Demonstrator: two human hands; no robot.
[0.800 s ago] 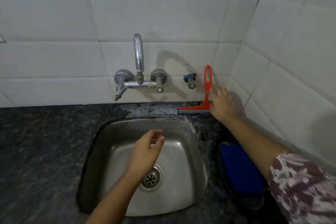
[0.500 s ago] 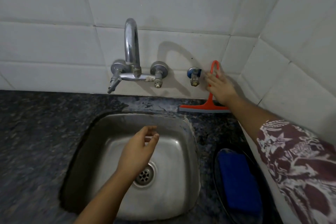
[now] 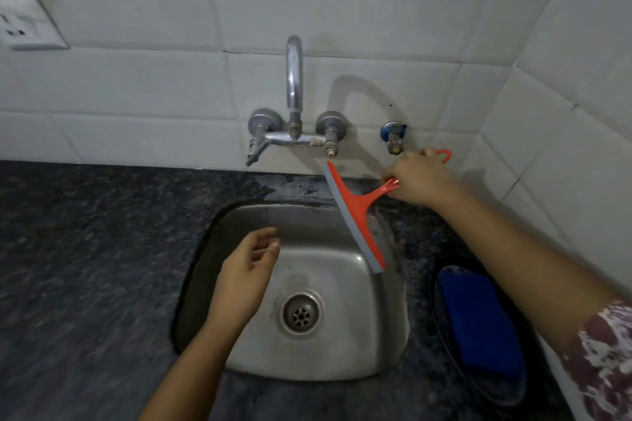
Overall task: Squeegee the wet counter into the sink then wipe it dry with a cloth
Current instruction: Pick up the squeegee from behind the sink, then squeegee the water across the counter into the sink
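Observation:
My right hand grips the handle of the red squeegee and holds it lifted, its grey-edged blade slanting down over the sink's right rim. My left hand hovers over the steel sink with loosely curled fingers and nothing in it. The dark speckled counter surrounds the sink and looks wet behind it. A folded blue cloth lies on a dark plate to the right of the sink.
A chrome wall tap with two valves hangs above the sink, and a small blue-capped valve sits to its right. White tiled walls close in behind and on the right. A wall socket is at upper left.
My right hand has taken the squeegee off the wall ledge and swung it so the blade now slants over the sink. My left hand stayed over the basin.

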